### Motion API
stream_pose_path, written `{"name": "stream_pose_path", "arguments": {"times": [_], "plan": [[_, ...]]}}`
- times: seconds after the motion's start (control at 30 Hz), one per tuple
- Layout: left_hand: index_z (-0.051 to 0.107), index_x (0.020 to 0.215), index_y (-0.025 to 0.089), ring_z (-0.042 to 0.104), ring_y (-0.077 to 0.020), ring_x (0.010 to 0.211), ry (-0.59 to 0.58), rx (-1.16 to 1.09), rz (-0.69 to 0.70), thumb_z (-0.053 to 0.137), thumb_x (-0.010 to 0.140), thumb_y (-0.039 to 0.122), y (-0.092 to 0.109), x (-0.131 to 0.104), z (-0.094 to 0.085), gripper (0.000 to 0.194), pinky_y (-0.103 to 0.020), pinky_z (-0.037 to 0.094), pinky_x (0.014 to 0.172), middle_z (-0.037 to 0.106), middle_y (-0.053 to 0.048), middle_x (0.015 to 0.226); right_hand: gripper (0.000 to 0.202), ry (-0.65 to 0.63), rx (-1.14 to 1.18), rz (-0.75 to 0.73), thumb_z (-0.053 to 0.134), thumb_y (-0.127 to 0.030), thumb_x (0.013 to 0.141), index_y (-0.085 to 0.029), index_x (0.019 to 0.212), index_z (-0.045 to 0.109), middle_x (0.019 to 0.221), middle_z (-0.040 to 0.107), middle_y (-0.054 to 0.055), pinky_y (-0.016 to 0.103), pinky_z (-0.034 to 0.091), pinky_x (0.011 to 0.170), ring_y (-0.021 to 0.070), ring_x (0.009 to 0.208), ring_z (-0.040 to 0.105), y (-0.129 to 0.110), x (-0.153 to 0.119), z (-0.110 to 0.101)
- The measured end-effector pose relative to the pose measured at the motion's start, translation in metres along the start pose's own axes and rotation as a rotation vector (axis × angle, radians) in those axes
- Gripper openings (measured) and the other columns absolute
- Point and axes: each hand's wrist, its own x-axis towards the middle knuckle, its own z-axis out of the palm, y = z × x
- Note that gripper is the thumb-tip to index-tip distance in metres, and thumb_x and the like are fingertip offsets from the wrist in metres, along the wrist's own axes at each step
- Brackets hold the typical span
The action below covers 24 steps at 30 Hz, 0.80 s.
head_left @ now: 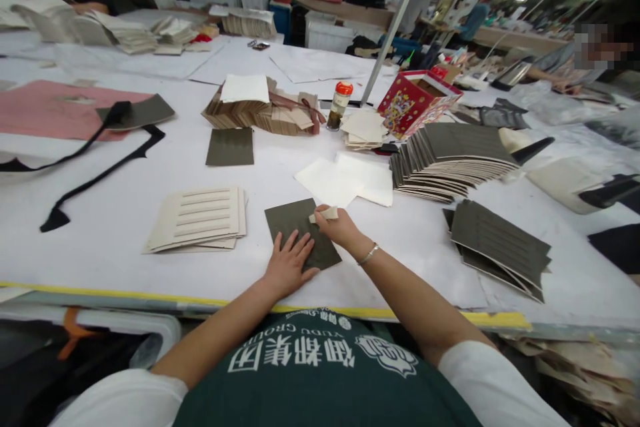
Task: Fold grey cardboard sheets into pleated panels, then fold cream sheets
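The person's left hand (290, 265) lies flat on a dark grey panel (286, 215), its fingers spread wide over the lower part. The right hand (341, 229), with a bracelet (369, 253) at the wrist, has its fingers closed around a small cream piece (327, 215) over the panel's upper right side. That panel sits at a slant on the white surface (125, 213), near the yellow-striped edge, right in front of the person.

Over on the left there's a stack of cream panels (200, 219) with ridged lines across it, and behind that a dark square (230, 147) lying flat. White sheets (367, 180) overlap just beyond the right hand. Further back I see an orange-lidded jar (340, 105) standing near a tilted red box (407, 103); a fanned dark pile (450, 153) and a smaller dark stack (500, 243) lie to the right.
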Motion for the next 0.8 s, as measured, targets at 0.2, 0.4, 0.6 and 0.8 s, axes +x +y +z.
{"name": "stream_pose_path", "arguments": {"times": [0.2, 0.4, 0.6, 0.8], "plan": [[0.032, 0.135, 0.015, 0.020, -0.0269, 0.133, -0.001, 0.021, -0.177, 0.035, 0.078, 0.066, -0.011, -0.006, 0.000, 0.077, -0.049, 0.012, 0.107, 0.022, -0.012, 0.145, 0.022, -0.178, -0.095, 0.018, 0.039, -0.024, 0.082, -0.018, 0.077, 0.059, 0.058, 0.059, -0.001, 0.020, 0.033, 0.055, 0.0112, 0.057, 0.054, 0.006, -0.039, 0.003], [0.031, 0.136, 0.017, 0.020, -0.0281, 0.133, -0.059, 0.015, -0.172, 0.039, 0.074, 0.069, -0.017, -0.007, -0.005, 0.082, -0.052, 0.010, 0.106, 0.020, -0.013, 0.146, 0.024, -0.014, -0.186, 0.013, 0.035, -0.022, 0.085, -0.016, 0.080, 0.058, 0.067, 0.062, 0.002, 0.020, 0.034, 0.058, 0.0113, 0.062, 0.056, -0.015, 0.004, 0.011], [0.030, 0.137, 0.020, 0.018, -0.0296, 0.133, -0.037, 0.004, -0.191, 0.038, 0.073, 0.070, -0.016, -0.008, -0.001, 0.081, -0.056, 0.006, 0.105, 0.019, -0.011, 0.146, 0.020, -0.277, -0.112, 0.091, 0.041, -0.024, 0.082, -0.016, 0.076, 0.058, 0.056, 0.061, 0.001, 0.019, 0.035, 0.050, 0.0106, 0.049, 0.055, -0.006, -0.026, 0.008], [0.029, 0.137, 0.020, 0.018, -0.0291, 0.133, -0.046, -0.017, -0.189, 0.038, 0.072, 0.071, -0.017, -0.008, 0.000, 0.083, -0.054, 0.004, 0.106, 0.019, -0.011, 0.146, 0.021, -0.145, 0.053, 0.207, 0.039, -0.025, 0.082, -0.016, 0.077, 0.057, 0.055, 0.061, 0.000, 0.017, 0.039, 0.048, 0.0096, 0.046, 0.056, -0.004, 0.006, 0.005]]}}
